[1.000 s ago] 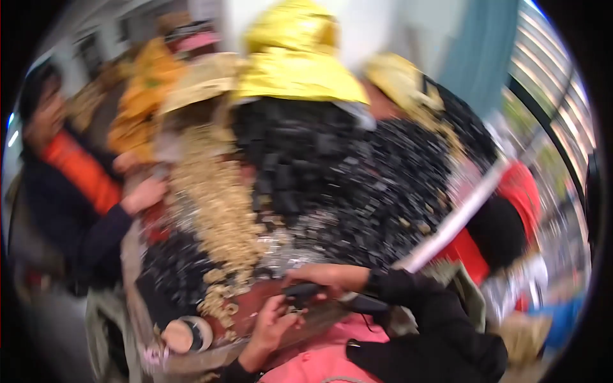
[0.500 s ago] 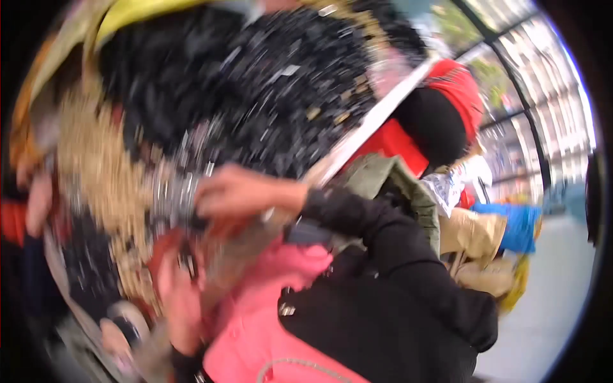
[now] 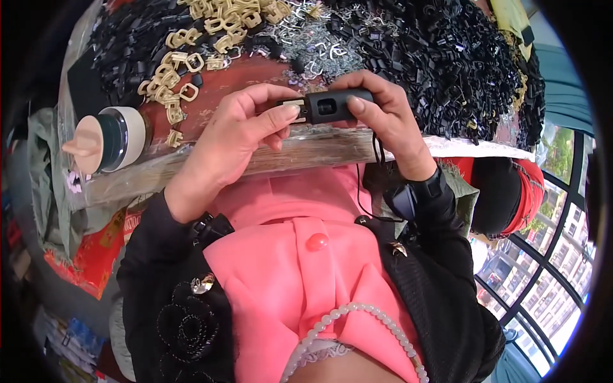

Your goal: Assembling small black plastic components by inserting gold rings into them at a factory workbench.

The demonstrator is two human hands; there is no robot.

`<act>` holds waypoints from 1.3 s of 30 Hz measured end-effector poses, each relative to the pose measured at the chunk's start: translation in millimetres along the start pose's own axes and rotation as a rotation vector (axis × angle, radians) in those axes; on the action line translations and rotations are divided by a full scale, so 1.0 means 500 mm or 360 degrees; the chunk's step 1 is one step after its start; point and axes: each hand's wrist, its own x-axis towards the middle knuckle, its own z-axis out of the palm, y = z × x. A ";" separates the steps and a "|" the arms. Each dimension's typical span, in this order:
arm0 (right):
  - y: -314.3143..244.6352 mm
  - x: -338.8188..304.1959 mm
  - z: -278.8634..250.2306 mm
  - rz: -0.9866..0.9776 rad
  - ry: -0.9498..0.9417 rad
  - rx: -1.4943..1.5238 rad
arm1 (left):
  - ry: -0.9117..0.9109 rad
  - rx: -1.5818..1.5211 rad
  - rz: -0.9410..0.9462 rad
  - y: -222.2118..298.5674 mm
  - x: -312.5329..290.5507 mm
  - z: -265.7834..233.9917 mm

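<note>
My left hand (image 3: pixel 233 131) pinches a small beige-and-black piece (image 3: pixel 294 109) between thumb and fingers. It meets the left end of a black, rounded plastic piece (image 3: pixel 327 106) with a rectangular window; whether the two are joined, I cannot tell. My right hand (image 3: pixel 388 115) grips that black piece from the other end, thumb on top. A thin black cord (image 3: pixel 359 191) hangs below the right hand toward the wrist. Both hands are raised at the table's wooden front edge (image 3: pixel 287 153). Beige buckles (image 3: pixel 169 76) lie beyond the left hand.
Heaps of small black parts (image 3: pixel 434 57) cover the far table, with silvery metal bits (image 3: pixel 329 51) between them. A white-and-green cup with a peach lid (image 3: pixel 121 137) stands at the near left. A red-and-black bundle (image 3: pixel 507 195) is at the right; a red bag (image 3: pixel 89 255) hangs at the left.
The blurred, tilted view has steadied and levelled. My hands, apart over the table before, are now together with the black plastic piece between them.
</note>
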 end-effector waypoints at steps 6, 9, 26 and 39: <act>-0.011 -0.025 0.021 -0.0012 -0.0004 -0.0121 | 0.0017 0.0105 0.0090 -0.008 -0.016 0.004; -0.009 -0.024 0.035 -0.0196 0.0002 -0.0312 | 0.0031 0.0204 0.0122 -0.006 -0.025 0.001; 0.032 -0.011 0.063 -0.0187 0.0047 -0.0386 | 0.0006 0.0370 0.0262 -0.024 -0.015 0.006; 0.015 0.009 0.042 -0.0385 -0.0235 -0.0122 | -0.0231 -0.0030 0.0256 -0.032 0.007 -0.001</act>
